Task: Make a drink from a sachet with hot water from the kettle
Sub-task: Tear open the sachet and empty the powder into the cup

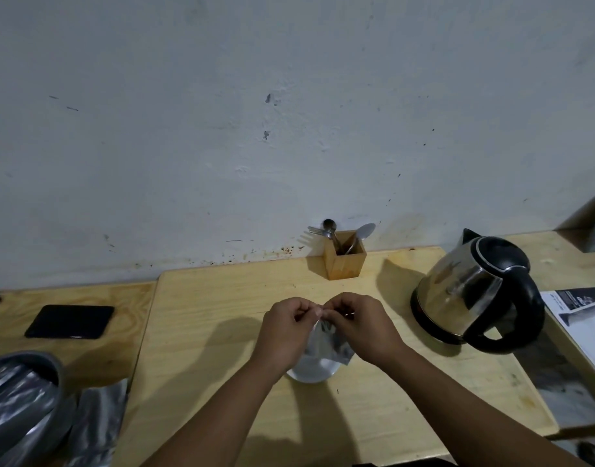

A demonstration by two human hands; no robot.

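A silver foil sachet point(328, 345) hangs between my two hands over the middle of the wooden table point(222, 298). My left hand point(284, 332) and my right hand point(360, 326) both pinch its top edge with fingertips close together. Right under the sachet stands a white cup point(311, 372), mostly hidden by my hands and the sachet. A steel kettle point(471, 291) with a black lid and handle stands on its base to the right, handle turned toward me.
A bamboo box point(345, 261) with spoons and a fork stands against the wall. A black phone point(70, 321) lies at the left. A grey bin point(23, 402) with foil packets point(97, 423) sits at the lower left. Printed paper point(579, 325) lies at the right.
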